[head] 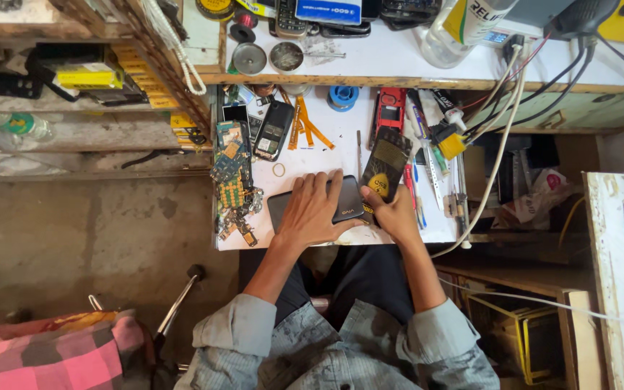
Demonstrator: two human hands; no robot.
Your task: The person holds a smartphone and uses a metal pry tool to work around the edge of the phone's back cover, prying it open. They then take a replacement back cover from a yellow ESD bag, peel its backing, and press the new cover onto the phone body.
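The left hand (313, 213) lies flat, fingers spread, on a dark phone (317, 204) resting face down near the front edge of the white bench (341, 144) — pressing it, not clasping. The right hand (393, 213) has its grip closed around the lower end of a black phone screen panel (384, 167), tilted up just beside the dark phone. Green circuit boards (231, 177) pile along the bench's left edge.

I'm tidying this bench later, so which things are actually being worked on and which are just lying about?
In use:
left hand flat on dark phone
right hand at black and yellow packet

Lying about:
circuit boards
rubber band
blue solder spool
red phone shell
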